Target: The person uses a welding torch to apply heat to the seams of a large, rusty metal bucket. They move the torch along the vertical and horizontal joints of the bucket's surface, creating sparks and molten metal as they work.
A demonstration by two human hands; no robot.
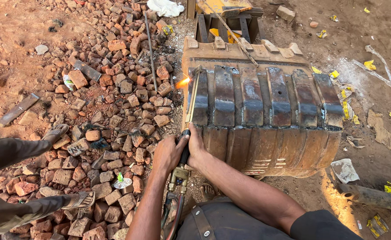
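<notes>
- Both our hands were wrapped around a gas cutting torch [187, 133], held out in front of us over the ground
- Our left hand [168, 153] had its grip closed on the dark handle of the torch, fingers curled over it from the left
- Our right hand [197, 149] had its grip clamped on the same handle from the right, thumb lying along the top, so the two hands touched each other around it
- The brass valve block [179, 175] sat just below our hands, with hoses [171, 220] running down from it toward our body
- The torch's thin brass tubes ran up along the left edge of an excavator bucket [266, 124], which lay on the ground with its ribbed back upward
- At the tip, a bright orange flame [182, 82] burned right at the bucket's upper left corner, beside the outermost dark wear strip [200, 95]
- Broken bricks and stones [115, 106] covered the ground left of the bucket, and a thin steel rod [150, 49] lay across them
- At the far left, another person's legs in sandals [77, 201] stood on the rubble, well apart from our hands
- Yellow scraps [347, 106] were scattered on the red earth right of the bucket, and a rusty pipe [373, 197] lay near its lower right corner
</notes>
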